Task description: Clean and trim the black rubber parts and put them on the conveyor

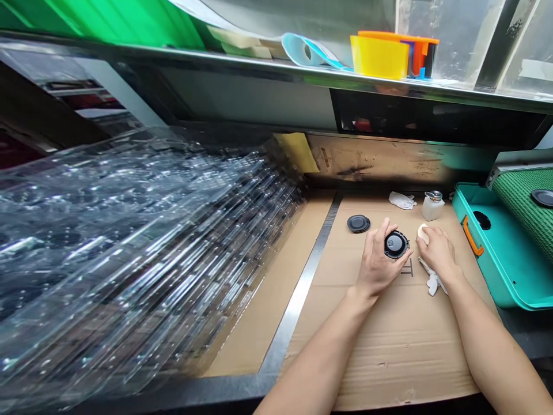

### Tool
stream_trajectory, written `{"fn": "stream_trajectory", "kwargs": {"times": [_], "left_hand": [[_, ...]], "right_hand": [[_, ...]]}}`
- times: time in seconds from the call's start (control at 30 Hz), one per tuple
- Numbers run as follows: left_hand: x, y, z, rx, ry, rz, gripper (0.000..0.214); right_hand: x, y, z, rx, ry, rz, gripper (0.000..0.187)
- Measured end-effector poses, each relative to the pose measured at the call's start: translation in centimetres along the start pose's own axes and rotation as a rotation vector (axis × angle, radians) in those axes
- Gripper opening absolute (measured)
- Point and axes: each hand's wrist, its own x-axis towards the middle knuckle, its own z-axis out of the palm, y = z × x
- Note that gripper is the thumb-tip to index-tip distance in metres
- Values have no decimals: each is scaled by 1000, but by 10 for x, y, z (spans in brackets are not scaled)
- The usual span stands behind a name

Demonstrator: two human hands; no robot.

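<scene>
My left hand (377, 262) curls round a round black disc part (396, 244) and holds it just above the cardboard sheet (380, 340). My right hand (435, 249) is closed on a white cloth (422, 232), pressed close to the right side of that disc. A tail of the cloth hangs below the wrist. A second black disc (358, 223) lies flat on the cardboard to the upper left of my hands.
A tall slanted stack of clear plastic trays (129, 253) fills the left. A small white bottle (432, 206) and a crumpled white wipe (401, 200) sit behind my hands. A teal bin (505, 259) and green belt with a black disc (543, 197) stand at right. Yellow and orange containers (380, 56) rest on the shelf above.
</scene>
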Motion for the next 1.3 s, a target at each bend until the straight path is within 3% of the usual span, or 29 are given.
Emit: {"fn": "stream_trajectory", "kwargs": {"times": [0.1, 0.2, 0.27, 0.33, 0.43, 0.7, 0.87, 1.03, 1.17, 1.23, 1.3], "left_hand": [[-1, -5, 1, 233, -2, 238, 83], [-2, -5, -1, 280, -43, 252, 55], [0, -3, -7, 312, -150, 93, 29], [4, -3, -16, 408, -233, -131, 34], [12, -7, -32, 639, -240, -373, 33], [16, -23, -55, 1036, -326, -615, 54], [8, -20, -53, 1135, -432, -589, 62], [12, -17, -64, 1047, -725, -469, 75], [30, -21, -78, 966, -923, -424, 66], [46, -27, -83, 995, -887, -396, 65], [66, -37, -84, 1078, -768, -369, 65]], "right_hand": [[0, -2, -2, -12, -21, 15, 39], [2, -1, 2, 9, -25, 18, 39], [4, 2, 7, 37, -5, 20, 38], [6, 6, 13, 71, 22, 38, 39], [9, 10, 19, 117, 32, 72, 40], [10, 10, 29, 186, 31, 82, 39], [10, 9, 28, 202, 6, 83, 36], [9, 7, 26, 210, -10, 74, 31], [9, 6, 28, 234, -13, 79, 30], [8, 6, 29, 243, -13, 82, 29], [8, 5, 30, 249, -17, 81, 30]]}}
